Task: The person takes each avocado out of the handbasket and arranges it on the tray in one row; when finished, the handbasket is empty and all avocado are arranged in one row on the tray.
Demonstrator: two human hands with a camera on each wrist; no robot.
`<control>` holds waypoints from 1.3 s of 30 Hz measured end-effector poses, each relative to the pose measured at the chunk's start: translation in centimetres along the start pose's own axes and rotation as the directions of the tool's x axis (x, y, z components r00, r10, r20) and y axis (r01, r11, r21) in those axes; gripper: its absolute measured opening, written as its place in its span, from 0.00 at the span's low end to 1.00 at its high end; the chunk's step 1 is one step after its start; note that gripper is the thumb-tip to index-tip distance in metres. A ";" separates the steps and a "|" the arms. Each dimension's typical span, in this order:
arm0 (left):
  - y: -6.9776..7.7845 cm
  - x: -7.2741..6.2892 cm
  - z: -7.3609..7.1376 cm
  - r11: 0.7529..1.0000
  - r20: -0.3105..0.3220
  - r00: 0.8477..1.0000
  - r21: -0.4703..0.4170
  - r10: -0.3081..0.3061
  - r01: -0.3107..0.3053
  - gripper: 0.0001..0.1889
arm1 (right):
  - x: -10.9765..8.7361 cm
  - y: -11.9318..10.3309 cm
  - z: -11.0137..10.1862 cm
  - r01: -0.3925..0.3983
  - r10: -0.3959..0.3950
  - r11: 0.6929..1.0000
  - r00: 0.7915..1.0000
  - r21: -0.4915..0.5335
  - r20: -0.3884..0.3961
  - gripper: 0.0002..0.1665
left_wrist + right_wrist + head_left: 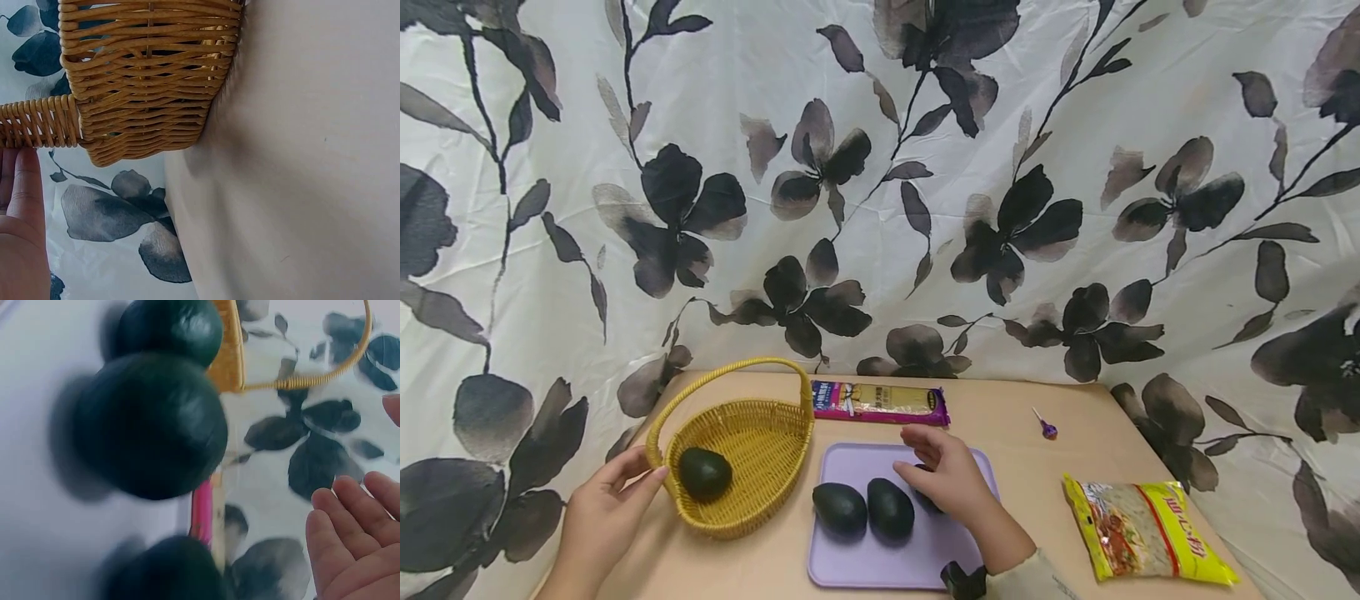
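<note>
My left hand (pixel 606 512) is at the near left side of a yellow wicker basket (pixel 752 517), its thumb and fingers pinching the foot of the arched handle (pixel 40 122). One dark green avocado (pixel 704 473) lies inside the basket. My right hand (pixel 946 479) hovers over a lilac tray (pixel 842 571), fingers spread loosely and holding nothing. On that tray sit two avocados, a left one (pixel 839 510) and a middle one (pixel 891 509), side by side. A third avocado (pixel 927 497) is mostly hidden beneath the right hand. The right wrist view shows the right palm (pixel 359 550) bare.
Behind the tray lies a purple-edged packet of noodles (pixel 880 402). A purple-wrapped lollipop (pixel 1048 428) is at the back right of the table (pixel 1022 475). A yellow food packet (pixel 1150 529) rests at the right. A floral cloth (pixel 895 208) hangs behind the table.
</note>
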State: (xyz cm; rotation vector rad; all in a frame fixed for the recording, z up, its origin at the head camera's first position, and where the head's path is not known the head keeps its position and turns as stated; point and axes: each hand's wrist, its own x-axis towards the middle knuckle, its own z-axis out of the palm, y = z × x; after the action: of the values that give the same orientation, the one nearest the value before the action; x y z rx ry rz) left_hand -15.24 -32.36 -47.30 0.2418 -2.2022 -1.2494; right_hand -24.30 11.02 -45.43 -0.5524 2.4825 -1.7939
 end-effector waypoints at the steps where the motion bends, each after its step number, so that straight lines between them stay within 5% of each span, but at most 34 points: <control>1: 0.0 -0.1 0.0 1.000 0.000 1.000 0.006 -0.002 0.002 0.21 | 0.2 -0.3 0.3 0.010 -0.010 1.000 1.000 -0.003 0.023 0.32; 13: 0.3 0.0 -0.7 0.999 0.008 1.000 0.045 0.030 -0.031 0.20 | 2.8 -3.5 5.4 0.076 -0.059 0.994 0.979 -0.082 0.195 0.33; 23: 0.0 -0.2 -0.7 0.999 0.008 1.000 0.044 0.012 -0.013 0.20 | 5.3 -5.6 10.9 0.166 -0.118 0.979 0.936 -0.120 0.332 0.34; 31: 0.0 -0.1 -0.5 1.000 0.027 0.999 0.009 0.018 -0.019 0.20 | 6.8 -7.0 14.7 0.164 -0.109 0.979 0.922 -0.122 0.371 0.37; 39: 0.5 -0.1 -0.3 1.000 0.017 1.000 0.022 0.006 -0.006 0.19 | 7.9 -7.9 18.0 0.178 -0.074 0.957 0.913 -0.227 0.402 0.38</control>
State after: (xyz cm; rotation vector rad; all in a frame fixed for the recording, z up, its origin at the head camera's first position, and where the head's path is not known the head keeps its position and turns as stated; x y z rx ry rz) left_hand -14.94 -32.25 -46.87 0.2340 -2.2307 -1.2282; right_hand -25.46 -9.95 -42.77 -0.9990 2.4479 -1.2335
